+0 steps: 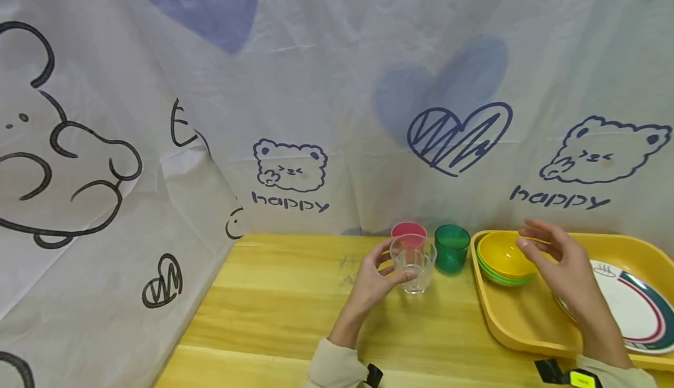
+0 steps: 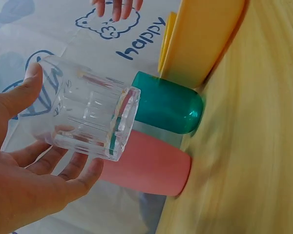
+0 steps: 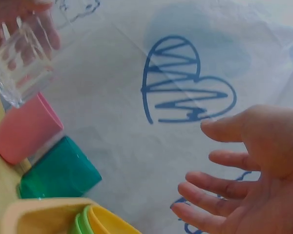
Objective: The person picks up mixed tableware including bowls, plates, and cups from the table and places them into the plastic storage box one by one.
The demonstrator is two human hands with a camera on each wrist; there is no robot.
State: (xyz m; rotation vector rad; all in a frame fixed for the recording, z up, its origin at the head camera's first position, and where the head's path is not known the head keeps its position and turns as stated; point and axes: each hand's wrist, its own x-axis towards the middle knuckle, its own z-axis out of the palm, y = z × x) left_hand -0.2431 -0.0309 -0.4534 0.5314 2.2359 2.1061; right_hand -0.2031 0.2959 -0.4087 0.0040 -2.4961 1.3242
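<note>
My left hand point(image 1: 371, 280) grips a clear faceted cup point(image 1: 413, 265), thumb on one side and fingers curled round the other. In the left wrist view the clear cup point(image 2: 93, 109) is raised above the wooden table point(image 2: 254, 146). Behind it stand a pink cup point(image 2: 149, 163) and a green cup point(image 2: 168, 105), side by side on the tabletop. My right hand point(image 1: 566, 268) hovers over the yellow tray, close to a yellow bowl point(image 1: 505, 253). Its fingers are loosely bent around nothing, as the right hand point(image 3: 244, 170) in the right wrist view also shows.
The yellow tray point(image 1: 518, 341) occupies the table's right side. Inside, the yellow bowl nests in green bowls point(image 1: 505, 281), beside a white plate point(image 1: 626, 300) with a dark green and red rim. A white cloth point(image 1: 337, 113) printed with bears and hearts hangs behind and to the left.
</note>
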